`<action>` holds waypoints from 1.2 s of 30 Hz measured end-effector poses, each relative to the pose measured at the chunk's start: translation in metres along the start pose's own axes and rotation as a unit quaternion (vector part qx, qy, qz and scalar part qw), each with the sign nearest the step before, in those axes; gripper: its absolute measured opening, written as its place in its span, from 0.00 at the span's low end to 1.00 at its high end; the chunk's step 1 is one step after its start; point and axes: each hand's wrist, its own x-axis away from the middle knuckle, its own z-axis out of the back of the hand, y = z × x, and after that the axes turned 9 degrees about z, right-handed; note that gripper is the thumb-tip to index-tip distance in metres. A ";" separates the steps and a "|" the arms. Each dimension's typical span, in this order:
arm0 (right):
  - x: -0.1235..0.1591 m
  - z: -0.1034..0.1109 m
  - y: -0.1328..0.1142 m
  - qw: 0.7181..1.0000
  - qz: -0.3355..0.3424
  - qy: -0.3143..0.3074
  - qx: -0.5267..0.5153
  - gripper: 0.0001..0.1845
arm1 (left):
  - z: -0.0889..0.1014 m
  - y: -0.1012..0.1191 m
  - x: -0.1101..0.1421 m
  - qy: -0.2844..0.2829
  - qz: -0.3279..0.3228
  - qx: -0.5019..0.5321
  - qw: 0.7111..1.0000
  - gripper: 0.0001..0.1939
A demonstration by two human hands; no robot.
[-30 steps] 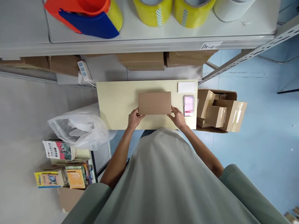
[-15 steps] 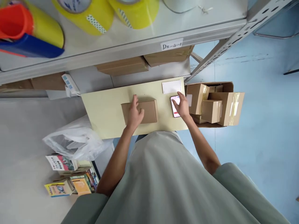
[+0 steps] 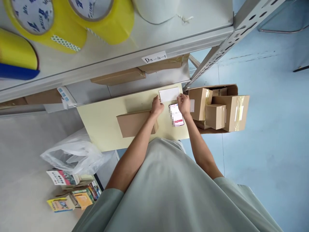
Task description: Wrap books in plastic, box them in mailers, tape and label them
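Observation:
A white paper slip lies along the back right edge of the pale yellow board. My left hand is closed in a pinch at its left end. At its right end, my right hand pinches the corner with thumb and fingers. Just below the slip, between my hands, rests a phone with its screen lit. A closed brown cardboard box sits on the board to the left, its right part hidden behind my left forearm.
To the right stands an open carton holding several small boxes. A metal shelf with yellow tape rolls overhangs the board. On the left are a clear plastic bag and stacked books.
My left hand has left the cardboard box and moved right to the slip. My right hand has shifted from over the phone to the slip's right end. The view has shifted a little.

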 end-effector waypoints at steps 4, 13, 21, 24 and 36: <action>0.003 -0.001 -0.002 1.000 0.006 -0.011 0.016 0.26 | -0.002 0.002 0.002 0.011 0.062 -0.012 0.998 0.27; 0.007 -0.002 -0.003 1.000 0.007 0.008 -0.023 0.28 | 0.001 0.001 0.004 -0.014 0.050 -0.007 0.999 0.28; 0.005 0.002 -0.006 1.000 0.000 0.019 -0.007 0.22 | 0.002 0.009 0.006 -0.021 0.062 0.008 0.998 0.22; 0.004 0.004 -0.006 1.000 0.003 0.023 -0.004 0.19 | 0.004 0.012 0.007 -0.034 0.072 0.036 0.996 0.22; 0.018 0.016 -0.054 0.994 0.084 0.038 0.051 0.18 | 0.018 0.037 0.019 0.040 0.043 0.031 0.998 0.21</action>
